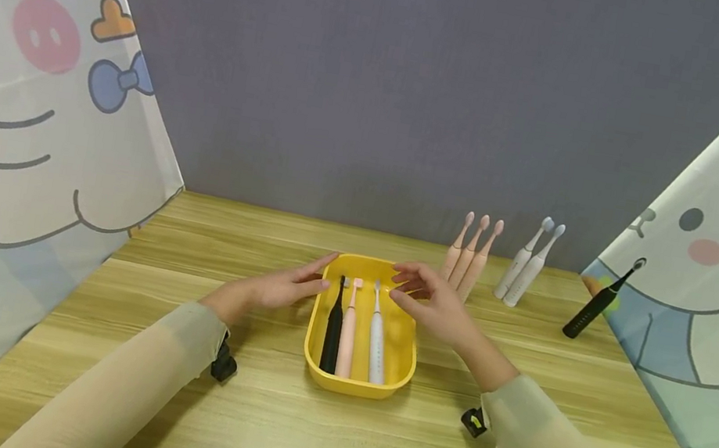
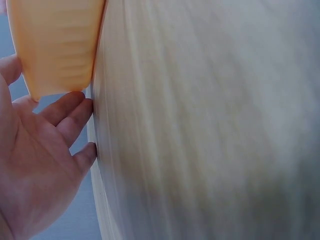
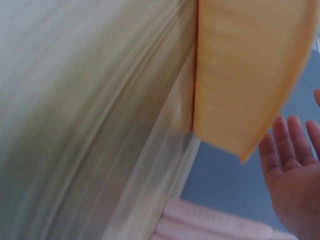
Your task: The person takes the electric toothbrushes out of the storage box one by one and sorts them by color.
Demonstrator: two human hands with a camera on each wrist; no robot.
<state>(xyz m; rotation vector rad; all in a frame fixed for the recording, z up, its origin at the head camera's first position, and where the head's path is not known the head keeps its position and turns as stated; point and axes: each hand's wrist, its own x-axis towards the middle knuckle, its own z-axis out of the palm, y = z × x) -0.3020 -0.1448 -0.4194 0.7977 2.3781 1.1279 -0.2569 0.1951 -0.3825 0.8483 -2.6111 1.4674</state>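
Observation:
A yellow tray (image 1: 406, 365) lies on the table, holding a black electric toothbrush (image 1: 332, 334), a pink one (image 1: 347, 341) and a white one (image 1: 378, 347) side by side, heads pointing away from me. My left hand (image 1: 281, 286) is at the tray's far left corner, its thumb by the rim. In the left wrist view, the extended fingers (image 2: 75, 117) reach around the end of the orange-looking tray (image 2: 55, 45). Over the far right corner hovers my right hand (image 1: 438, 308), fingers loosely bent. The right wrist view shows that hand (image 3: 295, 180) beside the tray corner, palm visible, gripping nothing.
Behind my right hand stand several pink toothbrushes (image 1: 465, 261), then two white toothbrushes (image 1: 526, 272). A black toothbrush (image 1: 599, 305) stands farther right. A grey panel (image 1: 383, 85) closes off the back of the wooden table (image 1: 245, 225), with cartoon-printed cloths (image 1: 13, 118) at both sides.

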